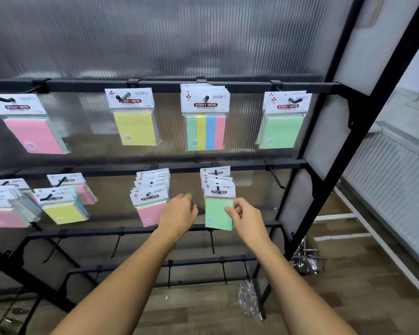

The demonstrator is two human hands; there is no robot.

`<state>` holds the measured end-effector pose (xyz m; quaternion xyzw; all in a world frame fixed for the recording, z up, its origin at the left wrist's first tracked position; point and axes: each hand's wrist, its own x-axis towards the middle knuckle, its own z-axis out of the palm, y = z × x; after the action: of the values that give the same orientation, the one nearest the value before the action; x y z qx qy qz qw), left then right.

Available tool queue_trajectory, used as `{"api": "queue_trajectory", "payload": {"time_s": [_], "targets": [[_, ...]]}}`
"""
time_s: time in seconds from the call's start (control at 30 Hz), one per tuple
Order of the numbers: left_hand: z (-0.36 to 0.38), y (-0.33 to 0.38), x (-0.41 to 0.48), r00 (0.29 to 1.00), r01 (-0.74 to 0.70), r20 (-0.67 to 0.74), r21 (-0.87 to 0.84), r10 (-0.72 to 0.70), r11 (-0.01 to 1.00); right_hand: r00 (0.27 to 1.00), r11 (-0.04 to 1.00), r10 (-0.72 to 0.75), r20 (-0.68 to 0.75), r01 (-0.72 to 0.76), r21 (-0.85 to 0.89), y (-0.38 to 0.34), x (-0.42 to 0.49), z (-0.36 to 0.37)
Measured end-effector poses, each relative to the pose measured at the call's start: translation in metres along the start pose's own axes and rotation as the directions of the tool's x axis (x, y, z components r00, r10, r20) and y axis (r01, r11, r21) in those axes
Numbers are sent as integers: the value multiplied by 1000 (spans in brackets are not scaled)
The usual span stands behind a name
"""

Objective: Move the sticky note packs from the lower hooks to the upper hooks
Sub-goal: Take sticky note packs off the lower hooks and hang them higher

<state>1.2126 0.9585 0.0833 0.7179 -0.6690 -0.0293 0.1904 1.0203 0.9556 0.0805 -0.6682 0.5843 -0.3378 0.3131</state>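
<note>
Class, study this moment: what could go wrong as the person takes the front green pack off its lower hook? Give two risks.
1. The right hand pinches the green pack only by its edge, so it may slip and fall.
2. More packs hang behind it on the same hook, so pulling could drag them off too.

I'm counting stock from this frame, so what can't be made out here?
Head view only:
1. Packs behind the green pack, pinched by the right hand: overlapped, count unclear.
2. The left hand: its back hides the fingers, grip unclear.
3. The pink pack: right edge behind the left hand.
4. The far-left stack: cut by the frame edge.
</note>
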Motion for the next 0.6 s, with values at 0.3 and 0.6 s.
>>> {"api": "queue_trajectory", "payload": {"time_s": [0.3, 0.6], "targets": [[7, 9, 8, 997, -13, 69, -86, 19, 996, 994, 991, -104, -24, 102, -85, -7, -35, -26], [20, 28, 11, 990, 131, 98, -314, -106, 940, 996, 990, -53, -66, 44, -132, 2, -45, -43]]}}
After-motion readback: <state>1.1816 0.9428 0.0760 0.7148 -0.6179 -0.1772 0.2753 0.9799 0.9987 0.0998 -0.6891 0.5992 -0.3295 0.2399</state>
